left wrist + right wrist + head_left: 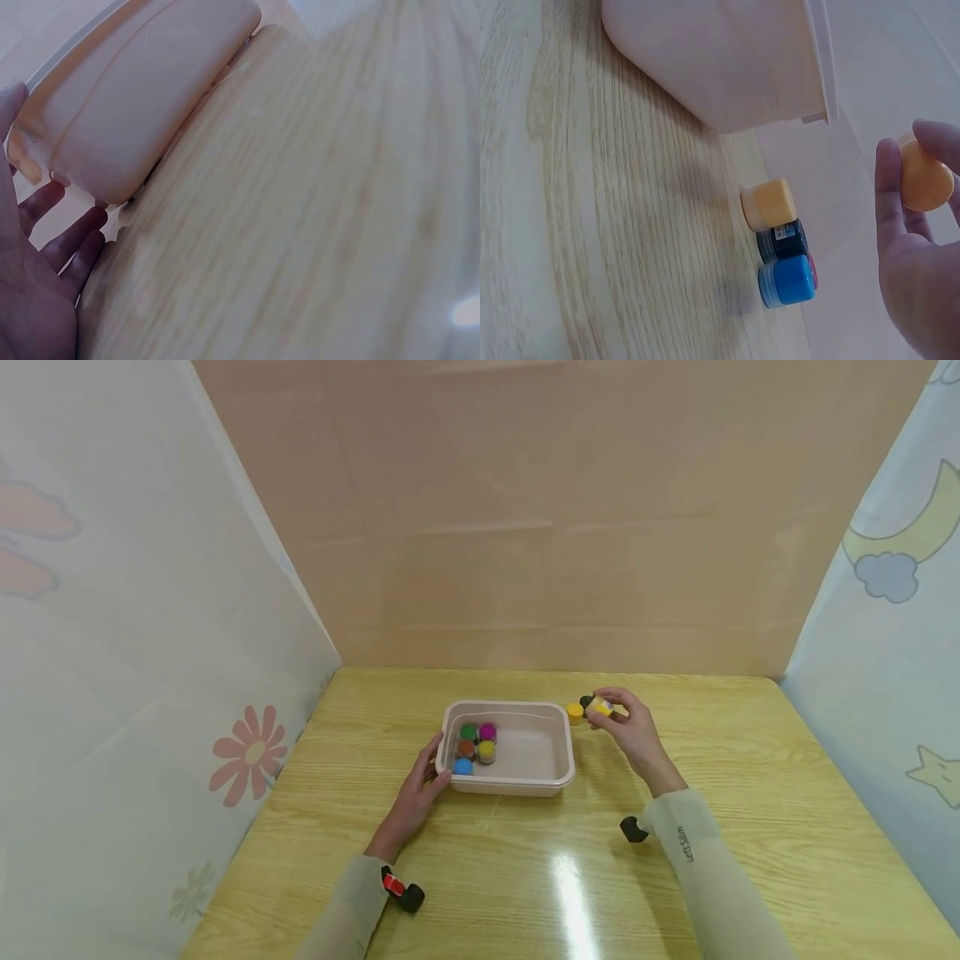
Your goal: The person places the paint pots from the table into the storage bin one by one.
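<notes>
A pale pink plastic tub (pixel 532 781) stands on the table with several small paint jars in its left half: green (pixel 468 732), purple (pixel 487 732), red-brown (pixel 466 749), yellow (pixel 486 752) and blue (pixel 463 767). At the tub's left front corner my left hand (pixel 416 793) holds it, thumb at the rim and fingers against the outer wall. Right of the tub, my right hand (pixel 633 735) pinches a paint jar with a yellow-orange lid (pixel 927 176) between thumb and fingers, raised over the table.
Beyond the tub's right side stand more jars on the table: a yellow one (pixel 774 202), a black one (pixel 786 238) and a blue one (pixel 791 281), with a pinkish one partly hidden behind. A brown paper-like wall (pixel 555 568) rises at the table's back edge.
</notes>
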A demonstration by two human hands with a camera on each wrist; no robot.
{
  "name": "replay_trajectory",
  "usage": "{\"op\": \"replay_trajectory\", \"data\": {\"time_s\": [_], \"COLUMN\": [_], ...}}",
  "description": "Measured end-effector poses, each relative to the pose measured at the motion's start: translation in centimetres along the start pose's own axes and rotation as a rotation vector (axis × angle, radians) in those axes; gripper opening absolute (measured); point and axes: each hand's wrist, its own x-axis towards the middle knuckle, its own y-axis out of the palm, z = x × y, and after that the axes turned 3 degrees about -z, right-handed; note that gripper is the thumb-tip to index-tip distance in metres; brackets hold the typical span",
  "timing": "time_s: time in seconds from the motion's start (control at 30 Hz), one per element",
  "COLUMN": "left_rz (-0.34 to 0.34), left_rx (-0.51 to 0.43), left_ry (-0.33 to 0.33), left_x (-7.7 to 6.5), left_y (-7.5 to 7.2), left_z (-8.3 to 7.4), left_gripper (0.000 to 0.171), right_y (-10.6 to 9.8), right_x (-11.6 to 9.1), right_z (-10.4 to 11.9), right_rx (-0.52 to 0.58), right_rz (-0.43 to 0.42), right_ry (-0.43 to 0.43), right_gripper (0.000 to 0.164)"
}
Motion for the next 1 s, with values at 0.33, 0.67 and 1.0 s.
{"op": "replay_trajectory", "data": {"time_s": [0.33,0.67,1.0], "left_rz": [-0.003,0.006,0.004], "left_rx": [0.004,0.004,-0.015], "left_ry": [0.02,0.007,-0.01], "left_x": [0.0,0.0,0.0], "left_y": [0.0,0.0,0.0], "left_z": [0.1,-0.3,-0.4], "left_gripper": [0.063,0.064,0.064], "right_y": [0.5,1.1,2.3], "right_x": [0.0,0.1,0.2], "right_z": [0.0,0.8,1.5], "right_rx": [-0.009,-0.041,-0.067], "right_rz": [0.003,0.018,0.02], "right_ry": [-0.019,-0.022,-0.032], "right_gripper": [0.042,0.048,0.043]}}
